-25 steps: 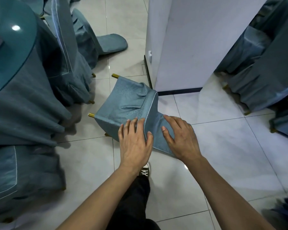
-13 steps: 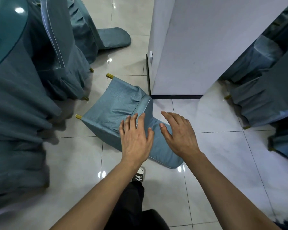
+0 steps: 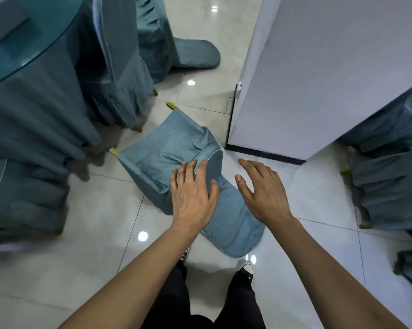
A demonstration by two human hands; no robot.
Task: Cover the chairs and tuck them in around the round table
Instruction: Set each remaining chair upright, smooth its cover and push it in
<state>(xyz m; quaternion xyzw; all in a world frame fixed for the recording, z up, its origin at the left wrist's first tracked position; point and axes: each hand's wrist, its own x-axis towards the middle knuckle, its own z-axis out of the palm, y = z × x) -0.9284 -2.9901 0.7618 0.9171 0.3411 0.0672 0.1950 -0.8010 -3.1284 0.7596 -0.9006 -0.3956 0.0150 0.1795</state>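
While covered chair lies tipped on floor centre, left hand rests flat on it; right hand just right, fingers spread, holding nothing.

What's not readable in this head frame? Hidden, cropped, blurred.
- Covered chair: the left hand hides part of its backrest; only two gold leg tips show.
- Right hand: whether it touches the chair cannot be told.
- Round table: cut off by the top and left edges.
- Chairs at right: cropped by the right edge and partly hidden by the white pillar; the lower ones are blurred.
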